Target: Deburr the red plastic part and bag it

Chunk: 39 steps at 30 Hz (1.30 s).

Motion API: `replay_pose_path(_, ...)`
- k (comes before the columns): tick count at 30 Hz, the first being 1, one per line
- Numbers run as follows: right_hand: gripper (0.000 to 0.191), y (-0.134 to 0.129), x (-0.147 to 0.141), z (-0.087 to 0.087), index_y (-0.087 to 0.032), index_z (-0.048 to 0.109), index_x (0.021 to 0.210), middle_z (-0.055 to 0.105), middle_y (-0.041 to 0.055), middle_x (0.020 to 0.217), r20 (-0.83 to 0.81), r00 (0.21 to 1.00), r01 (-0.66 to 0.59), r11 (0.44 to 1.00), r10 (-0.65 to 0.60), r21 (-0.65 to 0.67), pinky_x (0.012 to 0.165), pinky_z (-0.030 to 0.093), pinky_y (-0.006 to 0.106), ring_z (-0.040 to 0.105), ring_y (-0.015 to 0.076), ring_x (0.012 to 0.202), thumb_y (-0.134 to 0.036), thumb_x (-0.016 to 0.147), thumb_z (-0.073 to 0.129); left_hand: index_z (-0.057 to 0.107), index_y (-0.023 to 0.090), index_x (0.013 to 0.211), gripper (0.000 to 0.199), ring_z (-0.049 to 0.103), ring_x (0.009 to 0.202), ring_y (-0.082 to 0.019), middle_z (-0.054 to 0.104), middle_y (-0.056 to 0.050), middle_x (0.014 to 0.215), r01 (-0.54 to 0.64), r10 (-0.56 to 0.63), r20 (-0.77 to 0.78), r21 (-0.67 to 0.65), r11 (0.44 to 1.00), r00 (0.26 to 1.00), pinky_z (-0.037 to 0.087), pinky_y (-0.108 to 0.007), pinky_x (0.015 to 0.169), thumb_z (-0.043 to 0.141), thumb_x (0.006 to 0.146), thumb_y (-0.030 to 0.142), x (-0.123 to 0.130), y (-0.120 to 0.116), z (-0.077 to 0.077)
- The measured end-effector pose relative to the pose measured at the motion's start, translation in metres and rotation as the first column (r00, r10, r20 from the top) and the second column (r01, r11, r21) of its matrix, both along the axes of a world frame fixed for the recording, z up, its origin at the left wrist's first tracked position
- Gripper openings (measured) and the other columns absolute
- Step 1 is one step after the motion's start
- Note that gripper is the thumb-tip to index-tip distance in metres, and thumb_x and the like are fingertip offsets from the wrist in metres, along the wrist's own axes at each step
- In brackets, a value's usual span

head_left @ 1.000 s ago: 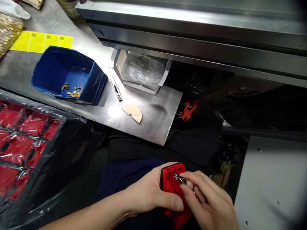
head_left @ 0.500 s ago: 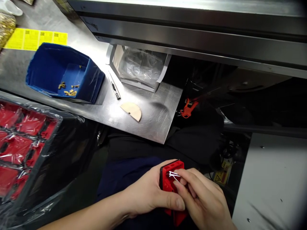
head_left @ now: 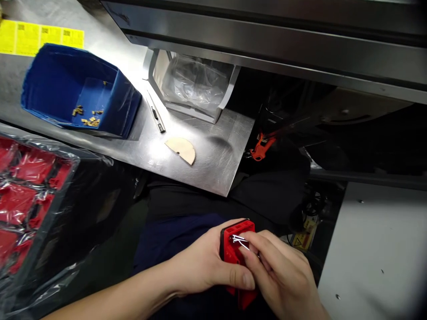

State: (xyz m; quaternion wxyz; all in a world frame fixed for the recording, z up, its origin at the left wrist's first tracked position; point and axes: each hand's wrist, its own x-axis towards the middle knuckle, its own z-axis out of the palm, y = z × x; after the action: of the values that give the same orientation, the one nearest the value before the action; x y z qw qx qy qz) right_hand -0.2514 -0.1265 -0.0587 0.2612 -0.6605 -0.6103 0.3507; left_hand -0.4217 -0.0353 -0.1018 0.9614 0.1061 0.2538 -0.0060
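Observation:
A red plastic part (head_left: 230,254) with a black edge is held over my lap, near the bottom of the view. My left hand (head_left: 213,266) wraps round it from the left, its thumb lying across the front. My right hand (head_left: 280,266) comes from the right and pinches a thin shiny metal wire piece (head_left: 238,240) between thumb and forefinger. The wire piece sits at the hollow upper face of the red part. Its far end is partly hidden by my right fingers.
On the metal bench (head_left: 213,166) are a blue bin (head_left: 128,106) with small brass pieces, a cutter knife (head_left: 156,116), a tan half-disc (head_left: 182,149) and a grey bin (head_left: 200,114) with plastic bags. A crate of red parts (head_left: 25,164) stands left. An orange tool (head_left: 262,146) lies beyond the bench corner.
The view has shifted slightly, so the bench and bins appear further left and higher. Both hands keep their holds, with only slight movement of my right fingers at the wire piece.

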Motion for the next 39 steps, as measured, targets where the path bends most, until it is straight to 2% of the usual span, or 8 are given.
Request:
replay_pose_path(10, 0.021, 0.007, 0.0, 0.003, -0.021, 0.065, 0.117, 0.069, 0.0016, 0.093, -0.06, 0.997, 0.049, 0.995, -0.054, -0.082, 0.072, 0.053, 0.022, 0.066, 0.0123, 0.08, -0.013, 0.1, 0.056, 0.061, 0.018, 0.126, 0.063, 0.06, 0.092, -0.015, 0.065, -0.004, 0.103, 0.015, -0.015, 0.061, 0.004, 1.0, 0.998, 0.044, -0.027, 0.085, 0.093, 0.075, 0.037, 0.001, 0.006, -0.001)
replay_pose_path(16, 0.014, 0.008, 0.027, -0.013, -0.03, 0.069, 0.112, 0.071, -0.0017, 0.096, 0.004, 0.896, 0.443, 0.892, -0.444, -0.09, 0.069, 0.053, 0.02, 0.067, 0.0114, 0.08, -0.027, 0.099, 0.065, 0.062, 0.017, 0.13, 0.074, 0.062, 0.093, -0.016, 0.068, -0.006, 0.104, -0.013, 0.015, 0.053, -0.023, 1.0, 0.998, 0.045, -0.028, 0.086, 0.094, 0.069, 0.046, -0.002, 0.004, -0.003)
replay_pose_path(19, 0.029, 0.012, 0.032, -0.024, -0.03, 0.065, 0.126, 0.072, 0.0006, 0.105, -0.017, 0.86, 0.504, 0.853, -0.51, -0.137, 0.077, 0.056, 0.023, 0.07, 0.0146, 0.091, -0.031, 0.098, 0.068, 0.046, 0.026, 0.15, 0.097, 0.065, 0.109, -0.023, 0.068, -0.011, 0.124, -0.053, 0.052, -0.014, -0.066, 0.996, 0.999, 0.046, -0.035, 0.099, 0.095, 0.068, 0.046, -0.005, 0.002, -0.004)
replay_pose_path(21, 0.033, 0.013, 0.03, -0.026, -0.03, 0.063, 0.13, 0.071, 0.0012, 0.105, -0.058, 0.876, 0.47, 0.874, -0.479, -0.122, 0.08, 0.057, 0.025, 0.07, 0.0149, 0.092, -0.028, 0.097, 0.069, 0.037, 0.031, 0.155, 0.105, 0.062, 0.121, -0.027, 0.065, -0.012, 0.133, -0.093, 0.091, -0.021, -0.097, 0.991, 0.996, 0.043, -0.041, 0.106, 0.094, 0.069, 0.047, -0.007, 0.001, -0.004)
replay_pose_path(24, 0.027, 0.011, 0.026, -0.019, -0.026, 0.066, 0.12, 0.068, 0.0006, 0.097, -0.118, 0.946, 0.304, 0.953, -0.302, 0.003, 0.076, 0.055, 0.025, 0.066, 0.0124, 0.084, -0.016, 0.095, 0.069, 0.046, 0.027, 0.149, 0.09, 0.058, 0.13, -0.03, 0.062, -0.013, 0.137, -0.118, 0.124, 0.04, -0.114, 0.986, 0.991, 0.042, -0.041, 0.108, 0.09, 0.074, 0.051, -0.007, 0.001, -0.002)
replay_pose_path(26, 0.028, 0.008, 0.025, -0.012, -0.022, 0.066, 0.119, 0.068, 0.0014, 0.096, -0.088, 0.99, 0.119, 0.988, -0.111, 0.098, 0.075, 0.054, 0.026, 0.065, 0.0119, 0.082, -0.009, 0.093, 0.068, 0.052, 0.025, 0.142, 0.08, 0.061, 0.125, -0.028, 0.064, -0.012, 0.134, -0.113, 0.119, 0.061, -0.091, 0.989, 0.991, 0.045, -0.037, 0.103, 0.089, 0.075, 0.052, -0.007, 0.001, 0.0)
replay_pose_path(29, 0.031, 0.005, 0.024, -0.006, -0.015, 0.064, 0.122, 0.073, 0.0052, 0.102, 0.028, 0.994, -0.113, 0.975, 0.109, 0.192, 0.081, 0.054, 0.029, 0.067, 0.0144, 0.09, -0.004, 0.093, 0.066, 0.053, 0.026, 0.139, 0.079, 0.065, 0.108, -0.02, 0.067, -0.008, 0.123, -0.063, 0.065, 0.056, -0.029, 0.998, 0.996, 0.047, -0.032, 0.094, 0.089, 0.074, 0.054, -0.007, 0.001, 0.001)
replay_pose_path(39, 0.029, 0.004, 0.021, -0.005, -0.01, 0.064, 0.122, 0.075, 0.0094, 0.105, 0.07, 0.983, -0.179, 0.958, 0.167, 0.224, 0.081, 0.054, 0.033, 0.069, 0.017, 0.093, -0.002, 0.094, 0.064, 0.052, 0.027, 0.141, 0.08, 0.063, 0.107, -0.02, 0.063, -0.007, 0.127, -0.007, 0.005, 0.049, 0.044, 0.999, 0.999, 0.045, -0.033, 0.094, 0.089, 0.075, 0.053, -0.007, -0.002, 0.001)
